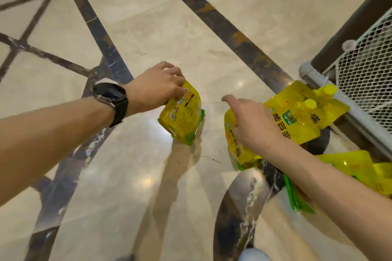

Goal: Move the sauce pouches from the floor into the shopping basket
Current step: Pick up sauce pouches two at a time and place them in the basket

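Observation:
My left hand [156,87], with a black watch on its wrist, grips the top of a yellow sauce pouch [183,117] that hangs just above the floor at centre. To the right, my right hand [253,125] closes on a second yellow pouch [239,152], index finger sticking out. More yellow pouches with yellow caps [307,112] lie against the mesh frame behind it. Others [347,167] lie under my right forearm, partly hidden. No shopping basket is clearly identifiable.
The glossy marble floor [148,27] has dark inlay bands. A white-mesh frame with a grey tube rim [343,99] stands at the right edge. A bit of blue cloth [253,255] shows at the bottom.

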`<state>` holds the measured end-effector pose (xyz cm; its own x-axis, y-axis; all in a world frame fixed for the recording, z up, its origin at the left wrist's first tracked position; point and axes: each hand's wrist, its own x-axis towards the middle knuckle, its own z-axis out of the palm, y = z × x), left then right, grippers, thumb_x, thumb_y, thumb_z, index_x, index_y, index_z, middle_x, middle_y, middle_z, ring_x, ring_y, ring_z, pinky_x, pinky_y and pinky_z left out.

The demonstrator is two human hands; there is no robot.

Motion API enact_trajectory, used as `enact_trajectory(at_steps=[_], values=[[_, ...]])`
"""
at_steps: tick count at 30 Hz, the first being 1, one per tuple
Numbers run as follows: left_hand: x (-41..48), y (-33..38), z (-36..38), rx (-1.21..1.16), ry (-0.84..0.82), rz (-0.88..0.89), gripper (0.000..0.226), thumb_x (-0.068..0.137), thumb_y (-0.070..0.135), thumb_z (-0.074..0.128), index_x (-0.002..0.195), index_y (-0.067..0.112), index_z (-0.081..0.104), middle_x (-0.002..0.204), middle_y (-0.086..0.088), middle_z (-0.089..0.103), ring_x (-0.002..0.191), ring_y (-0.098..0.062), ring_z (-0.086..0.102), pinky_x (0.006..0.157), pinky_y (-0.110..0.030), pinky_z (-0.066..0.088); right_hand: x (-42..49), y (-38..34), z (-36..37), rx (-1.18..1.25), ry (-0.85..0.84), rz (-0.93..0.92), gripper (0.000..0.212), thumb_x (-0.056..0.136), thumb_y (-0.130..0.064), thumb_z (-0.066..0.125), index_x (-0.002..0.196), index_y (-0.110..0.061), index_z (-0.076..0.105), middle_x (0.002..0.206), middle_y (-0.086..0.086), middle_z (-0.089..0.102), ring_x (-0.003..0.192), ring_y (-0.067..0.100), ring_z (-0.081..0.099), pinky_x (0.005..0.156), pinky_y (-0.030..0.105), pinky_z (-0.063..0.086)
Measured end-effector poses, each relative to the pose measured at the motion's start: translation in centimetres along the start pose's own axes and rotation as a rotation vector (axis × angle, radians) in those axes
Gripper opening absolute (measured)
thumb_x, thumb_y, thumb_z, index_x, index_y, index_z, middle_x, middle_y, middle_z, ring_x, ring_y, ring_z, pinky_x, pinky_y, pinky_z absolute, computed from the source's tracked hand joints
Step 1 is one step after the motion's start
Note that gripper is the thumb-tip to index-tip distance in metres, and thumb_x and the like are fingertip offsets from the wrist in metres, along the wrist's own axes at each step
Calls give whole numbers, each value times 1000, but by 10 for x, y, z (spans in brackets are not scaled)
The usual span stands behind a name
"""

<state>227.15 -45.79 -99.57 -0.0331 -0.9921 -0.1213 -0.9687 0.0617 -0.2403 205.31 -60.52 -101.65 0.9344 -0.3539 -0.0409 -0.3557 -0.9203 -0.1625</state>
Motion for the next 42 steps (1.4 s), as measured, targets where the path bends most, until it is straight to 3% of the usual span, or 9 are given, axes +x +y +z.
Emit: enact_trajectory(at_steps=[4, 9, 16, 22, 29, 32, 37, 40, 42], values=[[5, 9, -11, 52, -116, -74, 4, 87, 22, 69, 88, 25, 69, 91, 4, 69, 94, -26, 67, 111, -46, 37, -9, 3, 8, 325, 45, 105, 72, 77, -9, 68, 141, -24, 39, 83, 1, 56, 88, 32, 60, 66, 38, 41], [-13, 14, -14, -98, -266, -202, 17, 90, 36, 68, 94, 20, 65, 92, -4, 68, 81, -31, 61, 67, -36, 47, -19, 6, 26, 492, 182, 315, 28, 73, -20, 78, 100, -13, 71, 89, 9, 73, 88, 29, 66, 73, 34, 45], [-37, 18, -15, -282, -304, -329, 29, 90, 44, 70, 110, 22, 67, 90, -1, 59, 77, -22, 47, 65, -29, 34, 2, 5, 0, 259, 35, 116, 25, 70, -3, 66, 90, -15, 75, 84, 14, 72, 85, 36, 65, 70, 35, 49], [-57, 27, -1, -463, -43, -448, 26, 82, 49, 76, 95, 27, 70, 70, 11, 54, 67, -16, 52, 53, -28, 36, 24, -6, -15, 298, -132, -157, 34, 67, 3, 65, 88, -21, 77, 90, 2, 74, 86, 25, 66, 73, 38, 54], [-99, 37, 38, -1062, 59, -576, 37, 75, 54, 77, 96, 25, 70, 92, 4, 73, 85, -15, 69, 75, -45, 57, 19, -10, 1, 398, -112, -162, 35, 73, -17, 79, 104, -27, 68, 88, -1, 71, 82, 19, 65, 72, 37, 52], [-114, 38, 61, -1246, 66, -657, 34, 75, 33, 88, 103, 22, 72, 99, 4, 75, 89, -12, 71, 83, -37, 57, 14, 14, 5, 474, -125, -46, 36, 70, -20, 85, 103, -24, 72, 90, -4, 74, 84, 16, 68, 75, 38, 54], [-113, 51, 89, -1399, 78, -673, 54, 70, 6, 89, 114, 25, 64, 116, -1, 67, 103, -7, 67, 87, -18, 51, 11, 30, 22, 916, -120, 138, 57, 64, -7, 90, 114, -25, 67, 99, 0, 75, 94, 17, 71, 89, 44, 57], [-109, 53, 101, -1496, 111, -695, 58, 69, 7, 90, 120, 14, 64, 120, -11, 69, 108, -19, 69, 92, -33, 57, 16, 29, 36, 1044, -157, 204, 88, 61, 0, 91, 133, -33, 53, 105, 4, 75, 96, 17, 72, 87, 39, 58], [-109, 55, 106, -1531, 133, -715, 62, 70, 5, 89, 125, 6, 61, 122, -12, 70, 109, -25, 70, 95, -42, 57, 18, 29, 42, 1029, -204, 224, 88, 59, -1, 92, 131, -36, 54, 113, 2, 72, 101, 15, 70, 90, 37, 56]])
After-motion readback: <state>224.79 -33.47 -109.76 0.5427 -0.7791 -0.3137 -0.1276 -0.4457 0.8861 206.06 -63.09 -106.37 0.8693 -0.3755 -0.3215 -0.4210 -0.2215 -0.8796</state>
